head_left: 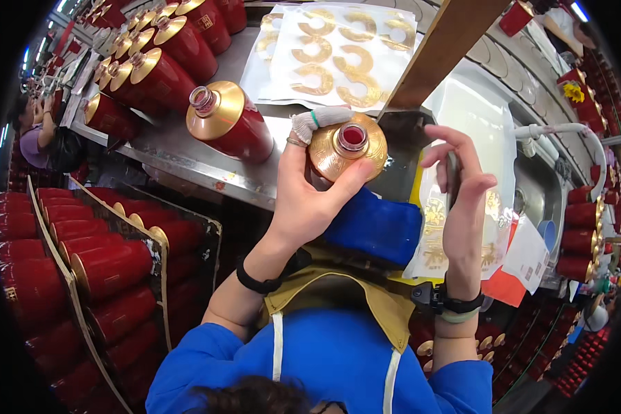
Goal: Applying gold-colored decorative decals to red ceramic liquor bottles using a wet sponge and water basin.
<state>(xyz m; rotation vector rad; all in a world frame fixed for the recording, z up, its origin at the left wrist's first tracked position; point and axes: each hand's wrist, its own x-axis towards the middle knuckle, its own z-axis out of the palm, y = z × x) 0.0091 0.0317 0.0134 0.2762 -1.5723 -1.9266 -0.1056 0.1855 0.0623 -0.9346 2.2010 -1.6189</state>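
My left hand [310,200] is closed round the gold shoulder of a dark red bottle [366,148], its uncapped glass neck facing up. White fabric [324,117] with a green edge covers a finger of this hand. To the right of the bottle my right hand [462,172] is raised, fingers spread and slightly bent. A narrow grey thing [453,178] shows beside its palm; whether the hand touches it is unclear. Another red bottle [231,124] with a gold shoulder stands on the metal bench to the left. Below the held bottle lies a blue pad [376,224].
Sheets with gold curved decals [334,55] lie at the back. A brown post [438,52] rises right of them. Rightward are a liquid-filled tray [479,124], a sink [535,186] and a pale pipe [566,130]. Racks of red bottles [107,265] stand at the left.
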